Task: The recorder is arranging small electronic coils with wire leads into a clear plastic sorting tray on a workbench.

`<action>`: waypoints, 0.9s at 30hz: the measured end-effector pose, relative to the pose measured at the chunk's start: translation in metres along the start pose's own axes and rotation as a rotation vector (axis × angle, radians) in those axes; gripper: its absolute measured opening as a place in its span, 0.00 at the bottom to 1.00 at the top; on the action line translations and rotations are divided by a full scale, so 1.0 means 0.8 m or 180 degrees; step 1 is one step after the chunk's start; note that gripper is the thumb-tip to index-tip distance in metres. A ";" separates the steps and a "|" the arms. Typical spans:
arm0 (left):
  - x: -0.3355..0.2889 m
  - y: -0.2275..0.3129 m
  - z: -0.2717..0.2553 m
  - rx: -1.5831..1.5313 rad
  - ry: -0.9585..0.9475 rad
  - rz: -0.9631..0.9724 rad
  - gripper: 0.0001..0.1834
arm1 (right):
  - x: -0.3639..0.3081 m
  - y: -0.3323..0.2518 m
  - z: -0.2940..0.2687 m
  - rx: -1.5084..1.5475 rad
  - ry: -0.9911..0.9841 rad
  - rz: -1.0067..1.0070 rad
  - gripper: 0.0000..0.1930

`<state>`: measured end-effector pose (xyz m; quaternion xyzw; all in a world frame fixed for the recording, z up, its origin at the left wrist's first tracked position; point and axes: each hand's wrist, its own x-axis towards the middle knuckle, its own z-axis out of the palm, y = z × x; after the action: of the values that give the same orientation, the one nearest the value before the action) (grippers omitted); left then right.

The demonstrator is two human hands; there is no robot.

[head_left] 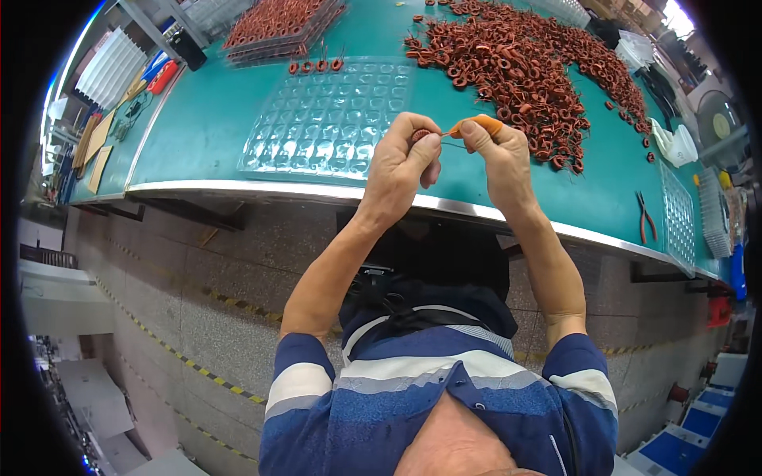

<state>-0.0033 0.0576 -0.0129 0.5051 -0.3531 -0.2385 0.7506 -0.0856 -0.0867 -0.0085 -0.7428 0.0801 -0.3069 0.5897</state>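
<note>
Over the front edge of the green table, my left hand is closed around a small copper-wound ring coil, gripping it between thumb and fingers. My right hand pinches a tapered orange piece whose narrow end reaches the coil; its exact kind is unclear. A thin wire lead shows between the two hands. Left of my hands lies a clear plastic blister tray, with several coils standing along its far edge. Beyond my right hand spreads a large heap of similar coils.
A stack of clear trays filled with coils stands at the back left. Pliers lie at the right, beside another clear tray and stacked trays. A red tool and a black cup are at far left.
</note>
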 end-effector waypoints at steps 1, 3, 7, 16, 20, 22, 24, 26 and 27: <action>0.004 -0.003 -0.001 0.0000 0.0101 -0.0044 0.05 | 0.003 0.004 0.003 0.0409 -0.0016 0.0188 0.13; 0.002 -0.005 -0.004 0.0177 0.0217 -0.0050 0.05 | 0.003 0.010 0.012 0.0319 0.0034 0.0168 0.13; -0.001 -0.002 -0.009 0.0335 0.0301 -0.0152 0.05 | -0.005 0.017 0.020 -0.0260 0.0247 -0.0128 0.13; -0.005 -0.008 -0.023 0.0516 -0.0093 0.0092 0.11 | -0.014 0.029 0.019 0.0512 0.0377 0.0101 0.22; -0.004 -0.010 -0.022 0.0634 -0.0169 0.0151 0.13 | -0.024 0.043 0.016 0.1034 -0.0143 0.0596 0.20; -0.004 -0.013 -0.019 0.0550 -0.0172 0.0167 0.12 | -0.027 0.045 0.022 0.0933 -0.0098 0.0536 0.19; -0.004 -0.009 -0.015 0.0898 -0.0133 0.0115 0.12 | -0.029 0.043 0.029 0.0496 0.0175 0.0258 0.18; -0.007 -0.006 -0.016 0.1255 -0.0050 0.0064 0.12 | -0.037 0.020 0.030 -0.0169 0.0213 -0.0224 0.18; -0.008 -0.006 -0.018 0.1301 0.0043 0.0098 0.11 | -0.038 0.008 0.029 -0.0834 0.0258 -0.0714 0.17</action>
<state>0.0034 0.0690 -0.0228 0.6431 -0.3968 -0.1469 0.6383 -0.0954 -0.0547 -0.0283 -0.8045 0.0598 -0.3874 0.4462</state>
